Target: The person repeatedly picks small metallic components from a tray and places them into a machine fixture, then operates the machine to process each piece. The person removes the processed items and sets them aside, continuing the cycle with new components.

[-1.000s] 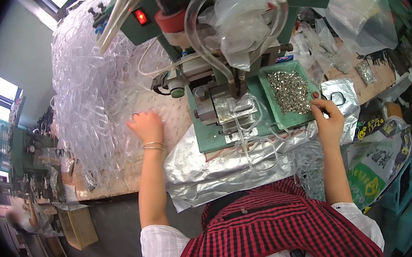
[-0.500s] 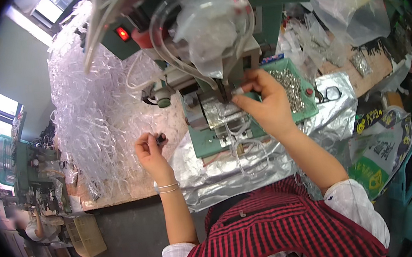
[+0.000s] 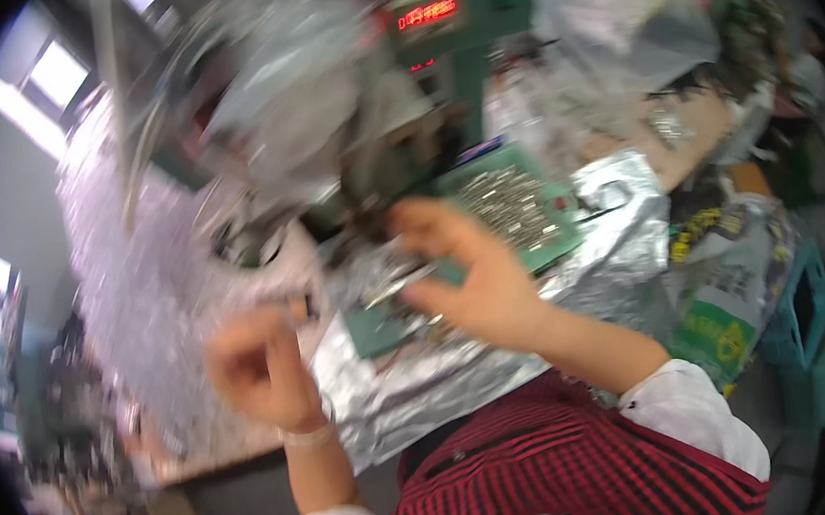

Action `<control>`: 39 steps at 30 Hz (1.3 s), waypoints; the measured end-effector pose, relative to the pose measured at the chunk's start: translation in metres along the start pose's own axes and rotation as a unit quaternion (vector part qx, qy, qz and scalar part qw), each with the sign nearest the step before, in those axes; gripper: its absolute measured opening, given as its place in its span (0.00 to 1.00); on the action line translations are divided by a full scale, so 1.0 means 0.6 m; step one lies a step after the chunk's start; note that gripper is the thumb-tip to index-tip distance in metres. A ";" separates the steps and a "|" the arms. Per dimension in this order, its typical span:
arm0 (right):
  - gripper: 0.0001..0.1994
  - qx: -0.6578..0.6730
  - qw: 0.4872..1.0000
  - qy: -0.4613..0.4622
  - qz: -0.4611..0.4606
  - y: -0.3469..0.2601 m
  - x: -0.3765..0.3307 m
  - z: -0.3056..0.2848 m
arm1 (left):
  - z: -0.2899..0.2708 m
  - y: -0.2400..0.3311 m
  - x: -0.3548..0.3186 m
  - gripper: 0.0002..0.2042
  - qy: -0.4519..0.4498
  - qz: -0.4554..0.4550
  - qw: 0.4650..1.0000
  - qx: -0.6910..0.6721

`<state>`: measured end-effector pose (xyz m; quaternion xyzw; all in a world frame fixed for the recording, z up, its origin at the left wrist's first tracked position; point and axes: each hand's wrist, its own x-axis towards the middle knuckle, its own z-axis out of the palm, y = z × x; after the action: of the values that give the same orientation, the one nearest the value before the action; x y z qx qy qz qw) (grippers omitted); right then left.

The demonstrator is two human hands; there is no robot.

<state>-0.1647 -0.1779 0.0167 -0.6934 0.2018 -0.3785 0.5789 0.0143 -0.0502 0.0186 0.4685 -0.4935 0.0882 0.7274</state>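
My right hand (image 3: 475,276) is in front of the bench machine, thumb and fingers apart. Beside its thumb, a clear and silvery piece (image 3: 397,285) lies over the green machine base (image 3: 376,332); blur hides its exact shape. My left hand (image 3: 261,369), curled and smeared by motion, is left of the machine over the table. At its fingertips a small dark piece (image 3: 310,306) shows, its kind too blurred to name. A clear plastic bag (image 3: 299,88) hangs over the machine head and hides much of it.
A green tray (image 3: 562,227) of small metal parts stands right of the machine. Silver foil (image 3: 622,240) covers the table's front. A large heap of clear plastic pieces (image 3: 134,287) rises at left. A printed sack (image 3: 728,295) and a blue-green stool (image 3: 802,307) are at right.
The whole view has shifted and blurred. My right hand has drawn back from under the machine head, its thumb and fingers wider apart. My left hand has moved nearer to me and left.
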 end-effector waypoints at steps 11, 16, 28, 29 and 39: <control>0.18 -0.137 0.907 0.397 0.032 0.245 -0.084 -0.234 | -0.037 -0.188 0.061 0.11 -0.009 -0.237 0.970 0.058; 0.16 -0.080 0.887 0.455 -0.001 0.297 -0.066 -0.207 | 0.082 -0.163 0.036 0.11 -0.081 -0.254 0.963 0.048; 0.11 -0.088 0.873 0.479 -0.012 0.274 -0.055 -0.189 | 0.154 -0.203 0.026 0.11 -0.105 -0.277 0.950 0.101; 0.11 -0.087 0.876 0.475 -0.005 0.268 -0.056 -0.189 | 0.158 -0.205 0.027 0.11 -0.105 -0.279 0.948 0.107; 0.08 -0.074 0.881 0.467 0.004 0.263 -0.038 -0.221 | 0.207 -0.207 0.028 0.12 -0.098 -0.291 0.943 0.126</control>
<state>-0.2546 -0.2866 -0.1352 -0.4763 0.4793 -0.6397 0.3662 0.0173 -0.2193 -0.0326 0.6858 -0.3893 -0.1119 0.6046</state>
